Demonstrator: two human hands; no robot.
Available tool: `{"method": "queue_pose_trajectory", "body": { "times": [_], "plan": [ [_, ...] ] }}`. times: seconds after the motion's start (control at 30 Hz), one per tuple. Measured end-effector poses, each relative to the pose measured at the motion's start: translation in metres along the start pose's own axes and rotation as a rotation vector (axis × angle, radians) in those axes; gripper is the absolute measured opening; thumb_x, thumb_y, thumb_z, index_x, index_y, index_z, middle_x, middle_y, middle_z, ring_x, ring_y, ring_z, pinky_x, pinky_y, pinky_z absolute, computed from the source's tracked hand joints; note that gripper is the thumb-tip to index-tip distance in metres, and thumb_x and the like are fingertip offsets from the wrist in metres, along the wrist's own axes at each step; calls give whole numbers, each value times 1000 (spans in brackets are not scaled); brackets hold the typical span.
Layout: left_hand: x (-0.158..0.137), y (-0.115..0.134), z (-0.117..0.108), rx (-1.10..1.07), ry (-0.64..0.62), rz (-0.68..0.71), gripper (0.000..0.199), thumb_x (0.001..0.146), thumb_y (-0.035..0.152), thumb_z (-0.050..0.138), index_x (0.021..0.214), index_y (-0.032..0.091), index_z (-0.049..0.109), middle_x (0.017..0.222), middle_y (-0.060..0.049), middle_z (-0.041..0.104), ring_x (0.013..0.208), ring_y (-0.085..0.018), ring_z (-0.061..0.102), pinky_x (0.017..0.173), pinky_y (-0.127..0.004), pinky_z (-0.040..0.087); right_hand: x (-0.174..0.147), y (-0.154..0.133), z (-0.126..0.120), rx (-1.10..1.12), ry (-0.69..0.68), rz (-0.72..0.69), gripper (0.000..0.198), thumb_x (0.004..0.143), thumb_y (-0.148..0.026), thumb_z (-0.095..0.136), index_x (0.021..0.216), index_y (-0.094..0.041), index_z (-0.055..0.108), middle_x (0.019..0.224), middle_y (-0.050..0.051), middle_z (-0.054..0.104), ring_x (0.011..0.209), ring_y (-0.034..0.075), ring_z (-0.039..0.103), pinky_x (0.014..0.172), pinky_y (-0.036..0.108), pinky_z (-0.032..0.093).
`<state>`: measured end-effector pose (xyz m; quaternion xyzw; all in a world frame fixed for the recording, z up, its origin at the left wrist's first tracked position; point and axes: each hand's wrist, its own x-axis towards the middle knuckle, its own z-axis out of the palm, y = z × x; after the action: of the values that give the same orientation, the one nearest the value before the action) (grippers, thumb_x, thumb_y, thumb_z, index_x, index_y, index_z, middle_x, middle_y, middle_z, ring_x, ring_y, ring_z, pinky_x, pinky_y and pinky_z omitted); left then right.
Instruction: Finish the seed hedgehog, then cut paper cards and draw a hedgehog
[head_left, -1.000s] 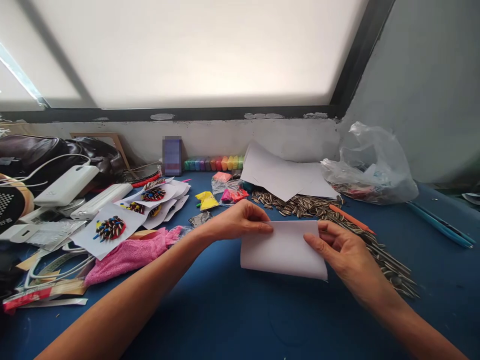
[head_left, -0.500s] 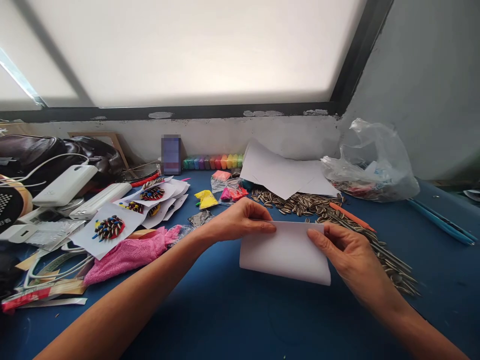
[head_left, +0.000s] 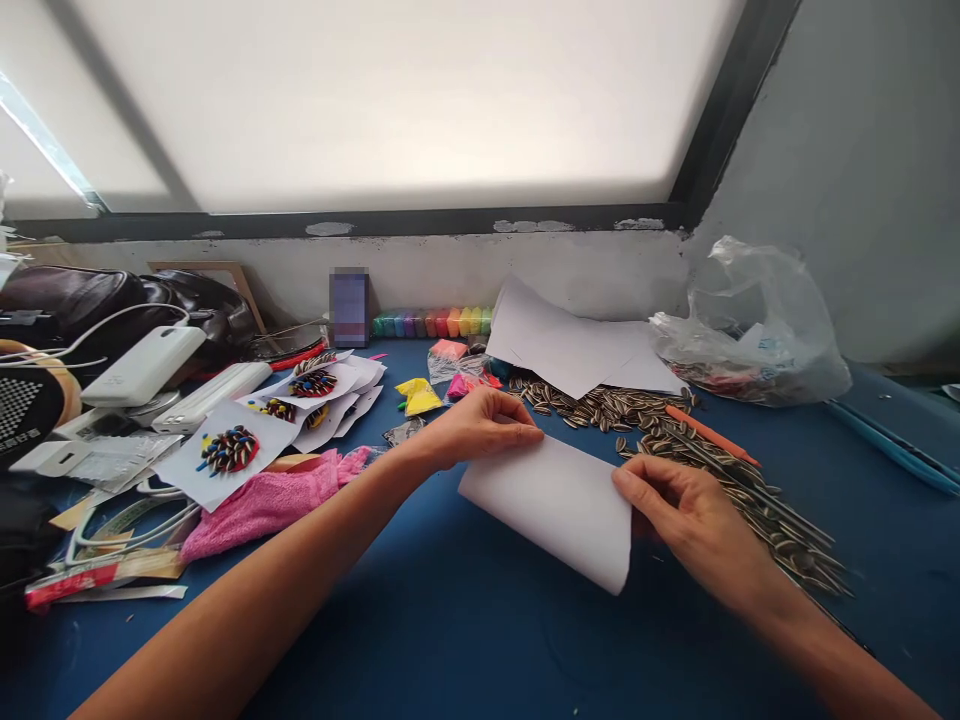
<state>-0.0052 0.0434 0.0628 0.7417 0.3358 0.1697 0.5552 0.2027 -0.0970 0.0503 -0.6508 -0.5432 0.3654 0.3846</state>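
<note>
Blue tabletop (head_left: 450, 630) spreads below. Your left hand (head_left: 484, 430) pinches the white paper (head_left: 555, 515) by its top edge, your right hand (head_left: 679, 500) near its right corner, holding it tilted; uneven pulling could crease it, a stray right wrist could scatter the seeds (head_left: 799, 555).

"Hidden?"
"Behind the white paper (head_left: 555, 510), part of the right hand (head_left: 686, 510)."
"Cropped?"
"At the lower edge, both forearms (head_left: 285, 575); at left, a dark bag (head_left: 75, 300)."
"Blurred?"
"Pixelated: an upright panel (head_left: 349, 308)."
</note>
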Motion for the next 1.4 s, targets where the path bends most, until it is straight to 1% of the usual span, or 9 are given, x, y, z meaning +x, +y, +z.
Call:
{"method": "queue_pose_trajectory", "body": {
  "times": [0.23, 0.37, 0.43, 0.53, 0.6, 0.7, 0.8, 1.1, 1.4],
  "plan": [
    [3, -11, 0, 95, -43, -39, 28, 75, 41, 67, 79, 14, 71, 74, -2, 67, 64, -13, 58, 54, -21, 40, 2, 0, 5, -64, -36, -9, 41, 88, -56, 52, 68, -22, 61, 60, -1, 52, 53, 13, 44, 46, 25, 37],
    [6, -19, 3, 211, -21, -18, 21, 77, 33, 65, 76, 13, 72, 74, -3, 69, 66, -15, 60, 56, -22, 42, 5, 6, 7, -342, 4, -63, 42, 91, -53, 44, 66, -23, 60, 58, -1, 53, 53, 15, 47, 48, 28, 37],
    [8, -20, 3, 305, 43, -1, 14, 77, 24, 64, 77, 14, 72, 78, -5, 70, 75, -19, 63, 64, -25, 46, 6, 8, 9, -445, 25, -70, 40, 91, -50, 42, 67, -23, 59, 58, 0, 55, 54, 16, 49, 50, 29, 37],
    [6, -13, 8, 433, 185, 47, 21, 81, 18, 61, 96, 13, 74, 106, -11, 71, 102, -27, 63, 89, -35, 47, 8, 11, 11, -512, 52, -70, 36, 92, -46, 41, 69, -24, 59, 60, 1, 58, 56, 18, 51, 53, 30, 35],
    [1, -5, 16, 499, 202, 118, 30, 88, 22, 58, 115, 15, 70, 128, -12, 65, 121, -29, 57, 105, -39, 41, 8, 12, 13, -564, 60, -72, 35, 92, -44, 41, 69, -24, 58, 60, 1, 59, 55, 18, 52, 53, 30, 34],
    [-12, 2, 38, 724, -13, 306, 38, 101, 33, 46, 131, 16, 61, 145, -12, 55, 140, -29, 43, 117, -43, 31, 10, 15, 16, -643, 63, -76, 30, 92, -39, 40, 71, -25, 56, 60, 2, 61, 55, 20, 55, 55, 31, 32],
    [-22, -2, 60, 865, -130, 345, 51, 106, 42, 31, 142, 10, 49, 152, -18, 45, 147, -34, 32, 119, -51, 26, 10, 17, 17, -709, 66, -80, 27, 93, -35, 40, 72, -25, 53, 61, 4, 63, 58, 21, 58, 58, 31, 32],
    [-22, -26, 76, 965, -114, 209, 68, 106, 53, 24, 158, 9, 22, 164, -18, 9, 153, -33, 6, 123, -50, 11, 10, 17, 18, -795, 39, -62, 22, 96, -29, 39, 80, -24, 52, 67, 6, 67, 64, 24, 64, 60, 31, 34],
    [-21, -35, 83, 984, -48, 216, 76, 104, 58, 23, 158, 4, 17, 164, -19, 7, 154, -32, 3, 125, -46, 5, 9, 18, 17, -744, 52, -90, 22, 97, -31, 37, 80, -24, 50, 68, 6, 68, 65, 24, 65, 61, 31, 37]
  ]
}}
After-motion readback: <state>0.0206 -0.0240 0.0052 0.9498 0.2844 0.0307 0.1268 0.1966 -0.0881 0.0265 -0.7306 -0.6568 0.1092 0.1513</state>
